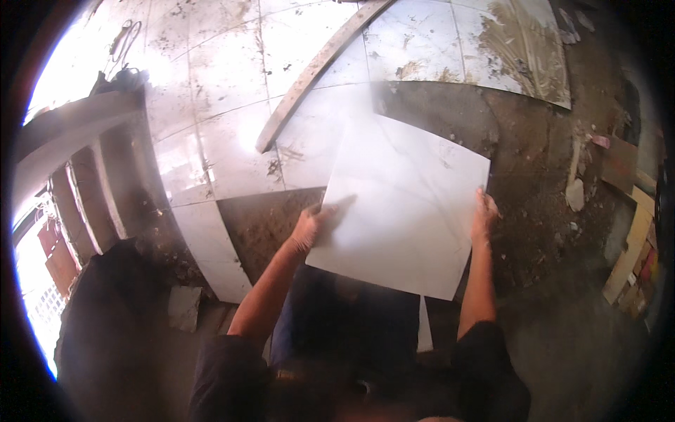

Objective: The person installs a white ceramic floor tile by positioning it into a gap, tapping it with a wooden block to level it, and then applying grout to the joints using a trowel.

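So I've got this big white tile (404,204) right in front of me, out past my knees, tilted a bit in my view with its near edge over my dark trousers (351,309). Both hands are clamped on it, well apart from each other. My left hand (308,226) grips the left edge down toward the near corner, and my right hand (484,211) has the right edge a bit further up, fingers curled partly round it — whatever's tucked underneath is hidden. Can't tell if the tile touches the ground anywhere.

Around it there's bare brown soil (527,141), mostly off to the right, with another patch by my left hand. Past the far side are the pale floor tiles (218,133), pretty grubby, with a long straight bar (316,74) lying diagonally across them. Far right corner of that floor is smeared with brown muck (524,49).

Further out on the right, a pale trowel-like thing (575,193) lies on the dirt, then a heap of wood scraps (633,246). Over on my left there's a broken slab piece (184,308) — kinda greyish.
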A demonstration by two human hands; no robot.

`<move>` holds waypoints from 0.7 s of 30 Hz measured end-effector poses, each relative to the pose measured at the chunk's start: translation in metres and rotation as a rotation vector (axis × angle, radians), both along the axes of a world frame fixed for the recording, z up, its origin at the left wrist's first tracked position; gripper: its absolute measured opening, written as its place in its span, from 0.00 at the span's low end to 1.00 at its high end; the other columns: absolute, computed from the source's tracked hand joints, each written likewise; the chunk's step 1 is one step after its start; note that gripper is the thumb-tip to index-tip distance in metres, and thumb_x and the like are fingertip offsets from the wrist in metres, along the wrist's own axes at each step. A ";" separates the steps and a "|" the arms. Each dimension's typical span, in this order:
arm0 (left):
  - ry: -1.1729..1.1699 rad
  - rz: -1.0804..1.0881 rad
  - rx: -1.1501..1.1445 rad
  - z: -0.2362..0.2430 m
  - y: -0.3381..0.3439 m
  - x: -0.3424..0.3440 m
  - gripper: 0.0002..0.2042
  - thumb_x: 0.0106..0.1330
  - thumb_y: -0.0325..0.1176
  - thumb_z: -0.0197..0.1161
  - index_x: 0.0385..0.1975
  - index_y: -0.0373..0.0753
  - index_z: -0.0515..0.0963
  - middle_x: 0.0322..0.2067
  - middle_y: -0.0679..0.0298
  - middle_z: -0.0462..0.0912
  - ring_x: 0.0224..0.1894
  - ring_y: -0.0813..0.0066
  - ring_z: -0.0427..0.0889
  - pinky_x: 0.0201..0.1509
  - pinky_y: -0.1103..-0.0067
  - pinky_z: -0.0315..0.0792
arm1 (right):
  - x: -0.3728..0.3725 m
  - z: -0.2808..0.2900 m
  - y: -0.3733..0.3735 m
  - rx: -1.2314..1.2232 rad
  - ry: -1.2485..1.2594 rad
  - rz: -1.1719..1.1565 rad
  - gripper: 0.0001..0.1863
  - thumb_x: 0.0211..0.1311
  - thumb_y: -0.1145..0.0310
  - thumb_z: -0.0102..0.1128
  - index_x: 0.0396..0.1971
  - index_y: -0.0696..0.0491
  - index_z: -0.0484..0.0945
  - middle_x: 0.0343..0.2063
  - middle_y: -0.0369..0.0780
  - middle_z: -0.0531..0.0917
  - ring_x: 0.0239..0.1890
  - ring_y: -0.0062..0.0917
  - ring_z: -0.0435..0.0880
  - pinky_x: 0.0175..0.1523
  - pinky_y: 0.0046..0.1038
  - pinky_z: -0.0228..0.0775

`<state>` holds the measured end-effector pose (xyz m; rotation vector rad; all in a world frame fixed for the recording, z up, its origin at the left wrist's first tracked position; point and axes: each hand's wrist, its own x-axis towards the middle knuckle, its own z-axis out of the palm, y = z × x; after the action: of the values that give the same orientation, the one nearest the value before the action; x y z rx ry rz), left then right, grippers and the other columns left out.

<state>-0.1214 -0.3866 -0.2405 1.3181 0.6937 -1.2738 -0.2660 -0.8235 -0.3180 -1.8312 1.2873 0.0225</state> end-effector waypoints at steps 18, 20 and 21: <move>-0.223 -0.523 -0.128 -0.400 -0.141 0.059 0.27 0.70 0.50 0.54 0.45 0.25 0.80 0.39 0.49 0.85 0.39 0.65 0.85 0.43 0.73 0.81 | 0.179 -0.353 -0.169 -0.358 -0.121 0.147 0.32 0.64 0.48 0.67 0.51 0.66 0.80 0.43 0.43 0.85 0.44 0.25 0.82 0.52 0.26 0.73; -0.212 -0.504 -0.159 -0.400 -0.140 0.062 0.26 0.71 0.49 0.53 0.45 0.25 0.80 0.38 0.49 0.85 0.39 0.64 0.86 0.41 0.73 0.82 | 0.183 -0.361 -0.173 -0.378 -0.102 0.176 0.31 0.64 0.49 0.68 0.50 0.66 0.81 0.42 0.40 0.85 0.42 0.23 0.81 0.50 0.25 0.72; -0.202 -0.503 -0.169 -0.403 -0.140 0.062 0.26 0.71 0.48 0.53 0.45 0.25 0.80 0.39 0.48 0.85 0.40 0.63 0.86 0.42 0.73 0.83 | 0.187 -0.363 -0.174 -0.371 -0.102 0.189 0.31 0.64 0.49 0.68 0.50 0.66 0.81 0.42 0.40 0.85 0.42 0.23 0.81 0.51 0.25 0.72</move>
<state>-0.0590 -0.5262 -0.6434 1.5061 0.1048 -1.5273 -0.0793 -0.9979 -0.6810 -2.2340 1.0960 -0.2180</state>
